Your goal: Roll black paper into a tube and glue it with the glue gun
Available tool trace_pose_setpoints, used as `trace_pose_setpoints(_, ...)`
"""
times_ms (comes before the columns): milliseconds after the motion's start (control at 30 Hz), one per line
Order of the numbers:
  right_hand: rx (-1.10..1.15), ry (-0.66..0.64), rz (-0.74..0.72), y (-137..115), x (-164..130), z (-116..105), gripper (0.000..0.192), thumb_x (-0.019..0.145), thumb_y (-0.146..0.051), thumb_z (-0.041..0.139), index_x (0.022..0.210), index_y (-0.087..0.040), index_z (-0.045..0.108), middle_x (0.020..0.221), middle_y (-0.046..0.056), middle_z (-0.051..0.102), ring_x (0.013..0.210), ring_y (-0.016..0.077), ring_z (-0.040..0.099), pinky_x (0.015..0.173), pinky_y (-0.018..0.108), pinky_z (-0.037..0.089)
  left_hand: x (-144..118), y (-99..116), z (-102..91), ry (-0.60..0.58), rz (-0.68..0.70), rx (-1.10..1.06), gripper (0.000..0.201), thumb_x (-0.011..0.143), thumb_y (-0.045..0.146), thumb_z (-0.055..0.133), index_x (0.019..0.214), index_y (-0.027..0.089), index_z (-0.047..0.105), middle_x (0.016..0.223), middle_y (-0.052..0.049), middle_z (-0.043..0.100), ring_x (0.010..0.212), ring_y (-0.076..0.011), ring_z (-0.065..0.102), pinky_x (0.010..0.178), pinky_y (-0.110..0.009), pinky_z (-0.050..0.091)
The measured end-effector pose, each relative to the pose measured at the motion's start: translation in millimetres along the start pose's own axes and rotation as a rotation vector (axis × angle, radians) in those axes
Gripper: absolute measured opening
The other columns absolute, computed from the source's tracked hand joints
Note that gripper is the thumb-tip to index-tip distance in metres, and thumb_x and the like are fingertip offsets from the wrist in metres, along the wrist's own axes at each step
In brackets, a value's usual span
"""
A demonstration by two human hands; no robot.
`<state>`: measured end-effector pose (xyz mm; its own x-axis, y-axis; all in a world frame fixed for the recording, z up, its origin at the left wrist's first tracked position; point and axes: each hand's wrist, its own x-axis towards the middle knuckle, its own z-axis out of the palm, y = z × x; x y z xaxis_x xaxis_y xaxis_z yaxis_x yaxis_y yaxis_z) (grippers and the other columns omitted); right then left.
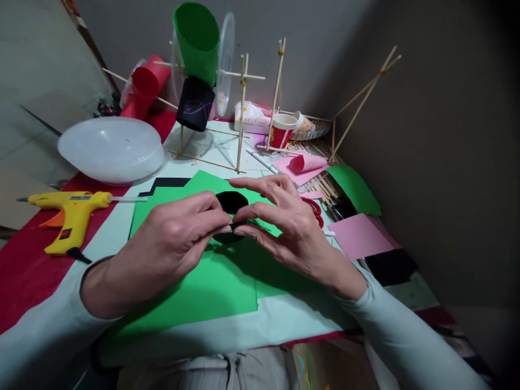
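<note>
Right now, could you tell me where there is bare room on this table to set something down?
Free: the near part of the green sheet, and the pale strip between it and the glue gun. Crowded: the far right around the stick frame and paper cup.

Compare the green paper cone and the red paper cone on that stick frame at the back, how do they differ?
The green cone sits at the top of the stick frame; the red cone hangs lower on its left side. The green cone looks larger than the red one. The green cone's opening cannot be seen from here, while the red cone's round mouth faces the camera. Both are rolled coloured paper mounted on thin sticks.
</note>
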<state>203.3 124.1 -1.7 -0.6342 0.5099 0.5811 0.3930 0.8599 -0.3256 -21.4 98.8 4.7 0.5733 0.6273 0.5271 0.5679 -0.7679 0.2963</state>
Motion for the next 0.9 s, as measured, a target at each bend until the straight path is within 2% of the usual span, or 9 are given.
trace_pose_setpoints(333, 0.048, -0.028, 0.032, -5, 0, 6, 0.006, 0.099, -0.022, 0.06, 0.095, -0.022, 0.064, 0.134, 0.008, 0.069, 0.115, 0.024, 0.056, 0.102, 0.046, 0.049, -3, -2, 6.1, -0.045, 0.033, 0.111, 0.023, 0.096, 0.008, 0.048, 0.091, 0.012, 0.071, 0.085, -0.007, 0.065, 0.073, -0.0157, 0.064, 0.062, -0.024, 0.047)
trace_pose_setpoints(400, 0.09, -0.002, 0.05, -5, 0, 6, 0.006, 0.099, -0.022, 0.061, 0.094, -0.023, 0.065, 0.134, 0.006, 0.069, 0.116, 0.0238, 0.058, 0.101, 0.046, 0.05, -2, 0, 6.8, -0.009, 0.007, 0.067, 0.021, 0.097, 0.01, 0.051, 0.092, 0.013, 0.071, 0.086, -0.006, 0.067, 0.075, -0.0151, 0.065, 0.064, -0.024, 0.048)
trace_pose_setpoints(467, 0.128, 0.047, 0.106, -3, 0, 7, 0.006, 0.097, -0.023, 0.064, 0.092, -0.026, 0.065, 0.134, 0.004, 0.07, 0.117, 0.0233, 0.06, 0.103, 0.046, 0.05, 0, 4, 6.3, 0.086, -0.047, 0.01, 0.017, 0.097, 0.013, 0.056, 0.098, 0.016, 0.072, 0.093, -0.006, 0.069, 0.084, -0.0153, 0.067, 0.071, -0.025, 0.05)
trace_pose_setpoints(533, 0.158, 0.126, 0.175, 1, 1, 6, 0.008, 0.095, -0.022, 0.067, 0.088, -0.026, 0.066, 0.133, 0.003, 0.07, 0.12, 0.023, 0.062, 0.107, 0.047, 0.048, 2, 7, 4.7, 0.268, -0.171, -0.018, 0.014, 0.096, 0.017, 0.062, 0.104, 0.02, 0.073, 0.104, -0.004, 0.071, 0.089, -0.0144, 0.067, 0.075, -0.024, 0.051)
trace_pose_setpoints(567, 0.178, 0.169, 0.212, 3, 1, 5, 0.009, 0.094, -0.022, 0.069, 0.086, -0.025, 0.067, 0.134, 0.003, 0.07, 0.122, 0.0231, 0.062, 0.11, 0.047, 0.046, 3, 8, 3.8, 0.362, -0.276, -0.045, 0.014, 0.095, 0.02, 0.065, 0.106, 0.021, 0.073, 0.105, -0.003, 0.071, 0.086, -0.013, 0.066, 0.073, -0.024, 0.051)
trace_pose_setpoints(633, 0.234, 0.247, 0.288, 6, 3, 2, 0.011, 0.092, -0.021, 0.071, 0.082, -0.023, 0.068, 0.135, 0.005, 0.07, 0.125, 0.024, 0.063, 0.113, 0.049, 0.043, 4, 7, 2.9, 0.498, -0.538, -0.18, 0.013, 0.093, 0.028, 0.069, 0.104, 0.022, 0.074, 0.095, 0.0, 0.07, 0.068, -0.0097, 0.062, 0.061, -0.023, 0.049)
trace_pose_setpoints(667, 0.267, 0.285, 0.324, 8, 4, 0, 0.012, 0.091, -0.021, 0.071, 0.08, -0.023, 0.068, 0.135, 0.006, 0.069, 0.126, 0.0243, 0.063, 0.113, 0.049, 0.043, 5, 5, 3.5, 0.499, -0.669, -0.304, 0.016, 0.092, 0.032, 0.07, 0.102, 0.021, 0.073, 0.085, 0.002, 0.069, 0.059, -0.0091, 0.059, 0.055, -0.023, 0.048)
trace_pose_setpoints(733, 0.329, 0.341, 0.396, 10, 5, -3, 0.012, 0.091, -0.021, 0.071, 0.079, -0.022, 0.069, 0.137, 0.007, 0.069, 0.128, 0.0242, 0.063, 0.113, 0.047, 0.044, 7, 1, 6.9, 0.445, -0.841, -0.565, 0.024, 0.084, 0.039, 0.076, 0.094, 0.019, 0.07, 0.065, 0.004, 0.063, 0.048, -0.0102, 0.055, 0.045, -0.022, 0.044)
trace_pose_setpoints(900, 0.46, 0.442, 0.448, 12, 4, -5, 0.01, 0.089, -0.022, 0.073, 0.08, -0.022, 0.071, 0.138, 0.007, 0.068, 0.129, 0.0238, 0.063, 0.115, 0.045, 0.043, 13, 3, 20.7, 0.188, -0.994, -1.119, 0.039, 0.075, 0.048, 0.083, 0.088, 0.016, 0.066, 0.055, 0.002, 0.06, 0.044, -0.0082, 0.047, 0.039, -0.016, 0.037)
